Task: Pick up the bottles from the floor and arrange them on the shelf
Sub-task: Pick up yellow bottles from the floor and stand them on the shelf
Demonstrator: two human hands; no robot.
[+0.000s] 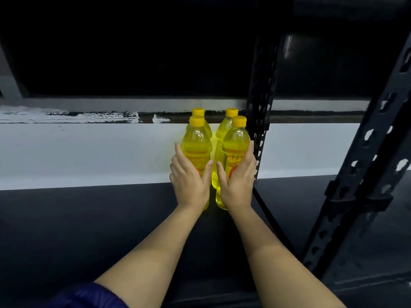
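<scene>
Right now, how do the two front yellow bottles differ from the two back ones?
The front yellow plastic bottles are each held: left hand, right hand. The back yellow plastic bottles stand untouched and mostly hidden. All four are upright on the black shelf, with yellow caps.

A white wall with a scuffed, paint-streaked dark band fills the middle left of the frame. Black perforated metal posts rise at centre right and along the right edge. A blue sleeve shows at the bottom left.
</scene>
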